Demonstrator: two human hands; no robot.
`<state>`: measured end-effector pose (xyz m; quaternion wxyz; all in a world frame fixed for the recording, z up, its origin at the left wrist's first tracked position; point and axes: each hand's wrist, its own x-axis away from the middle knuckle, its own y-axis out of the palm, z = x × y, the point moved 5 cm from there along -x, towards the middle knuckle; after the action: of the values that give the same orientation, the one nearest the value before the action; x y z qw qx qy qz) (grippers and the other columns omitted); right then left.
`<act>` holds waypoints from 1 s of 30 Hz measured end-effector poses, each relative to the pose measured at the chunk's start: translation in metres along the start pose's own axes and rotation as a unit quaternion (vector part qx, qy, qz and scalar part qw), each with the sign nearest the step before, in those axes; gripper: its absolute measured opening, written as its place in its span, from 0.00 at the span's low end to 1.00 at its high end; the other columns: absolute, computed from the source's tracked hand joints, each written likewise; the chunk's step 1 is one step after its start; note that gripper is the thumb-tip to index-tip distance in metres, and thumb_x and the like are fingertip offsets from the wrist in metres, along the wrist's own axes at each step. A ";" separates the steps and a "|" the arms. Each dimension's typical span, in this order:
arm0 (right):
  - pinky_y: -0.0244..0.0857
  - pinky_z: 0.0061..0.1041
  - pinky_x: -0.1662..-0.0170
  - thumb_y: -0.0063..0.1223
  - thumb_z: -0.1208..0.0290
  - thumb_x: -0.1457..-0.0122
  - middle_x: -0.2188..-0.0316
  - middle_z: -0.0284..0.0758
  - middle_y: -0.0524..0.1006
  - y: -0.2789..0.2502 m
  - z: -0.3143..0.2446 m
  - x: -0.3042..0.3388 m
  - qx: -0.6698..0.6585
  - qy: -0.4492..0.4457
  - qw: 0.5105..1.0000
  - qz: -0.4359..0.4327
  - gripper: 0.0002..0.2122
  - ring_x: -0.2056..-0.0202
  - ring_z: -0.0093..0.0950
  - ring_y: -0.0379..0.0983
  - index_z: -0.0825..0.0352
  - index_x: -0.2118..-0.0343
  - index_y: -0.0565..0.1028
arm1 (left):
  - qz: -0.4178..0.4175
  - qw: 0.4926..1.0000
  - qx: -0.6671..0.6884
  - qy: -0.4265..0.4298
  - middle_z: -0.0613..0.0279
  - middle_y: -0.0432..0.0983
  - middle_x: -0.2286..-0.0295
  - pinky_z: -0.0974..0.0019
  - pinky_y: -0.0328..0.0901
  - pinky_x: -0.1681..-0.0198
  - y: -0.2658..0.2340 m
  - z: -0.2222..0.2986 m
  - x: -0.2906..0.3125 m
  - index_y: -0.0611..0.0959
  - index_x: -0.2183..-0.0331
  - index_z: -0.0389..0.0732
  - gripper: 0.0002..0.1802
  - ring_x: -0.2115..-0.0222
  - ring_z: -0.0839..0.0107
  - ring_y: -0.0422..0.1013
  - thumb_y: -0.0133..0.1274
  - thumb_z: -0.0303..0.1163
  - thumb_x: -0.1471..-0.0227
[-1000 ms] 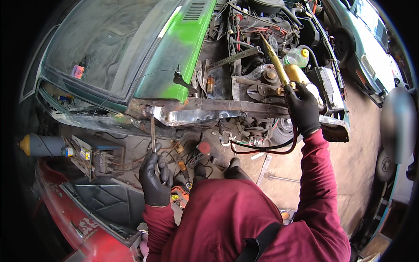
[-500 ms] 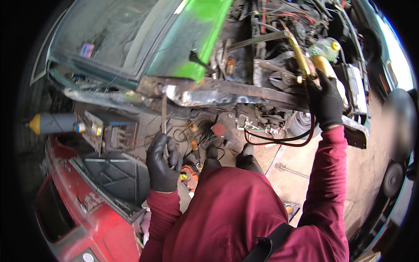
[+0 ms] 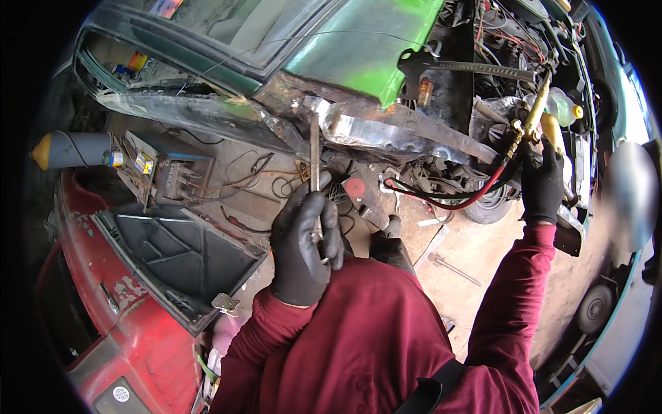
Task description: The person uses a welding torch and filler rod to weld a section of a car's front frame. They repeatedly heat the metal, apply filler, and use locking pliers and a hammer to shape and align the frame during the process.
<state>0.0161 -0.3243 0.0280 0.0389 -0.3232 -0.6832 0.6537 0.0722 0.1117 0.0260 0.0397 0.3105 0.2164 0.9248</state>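
Observation:
My left hand (image 3: 303, 245), in a black glove, is closed around a long, thin metal bar (image 3: 315, 155). The bar points away from me, its far end at or just over the bare, patched metal sill (image 3: 362, 130) of the green car; I cannot tell whether they touch. At the right, my right hand (image 3: 543, 185), also gloved in black, grips a brass gas torch (image 3: 536, 117) above the car's front end. A red and a black hose (image 3: 488, 186) run from the torch's rear fittings and loop down to the left. The torch's tip shows no visible flame.
The open engine bay (image 3: 510, 34) holds wiring and a clear bottle (image 3: 562, 107). A gas cylinder (image 3: 76, 150) and a metal machine box (image 3: 181, 172) stand left. A dark car panel (image 3: 179, 255) leans by a red vehicle (image 3: 131, 324). Cables (image 3: 241, 176) cross the floor.
The view has shifted, so the car sits differently in it. My left hand has moved right and nearer my body with the bar. My right hand keeps the torch, slightly lower and farther right.

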 end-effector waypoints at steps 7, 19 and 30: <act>0.71 0.44 0.46 0.66 0.60 0.35 0.52 0.51 0.81 -0.014 -0.051 0.012 0.064 -0.016 0.997 0.032 0.24 0.48 0.50 0.77 0.66 0.39 0.77 | -0.055 0.998 -0.015 -0.014 0.69 0.68 0.70 0.74 0.57 0.88 -0.007 0.006 -0.004 0.74 0.35 0.39 0.25 0.86 0.82 0.57 0.42 0.40 0.25; 0.74 0.41 0.48 0.60 0.76 0.36 0.49 0.50 0.81 0.053 -0.250 0.100 -0.232 -0.196 0.944 -0.128 0.18 0.51 0.50 0.80 0.70 0.42 0.79 | -0.152 0.984 0.083 -0.053 0.64 0.72 0.70 0.75 0.60 0.84 -0.019 0.006 -0.012 0.67 0.32 0.37 0.30 0.86 0.81 0.62 0.46 0.43 0.26; 0.67 0.57 0.50 0.53 0.58 0.31 0.54 0.50 0.82 0.194 -0.247 0.049 0.010 -0.173 0.984 -0.036 0.15 0.53 0.55 0.78 0.62 0.50 0.78 | -0.145 0.970 0.186 -0.054 0.69 0.68 0.76 0.77 0.54 0.85 -0.019 0.002 -0.015 0.73 0.46 0.39 0.17 0.86 0.85 0.57 0.46 0.40 0.25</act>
<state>0.1705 -0.0985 -0.1329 -0.0529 -0.1798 -0.6842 0.7048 0.0845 0.1270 0.0109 0.1262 0.3273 0.4251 0.8344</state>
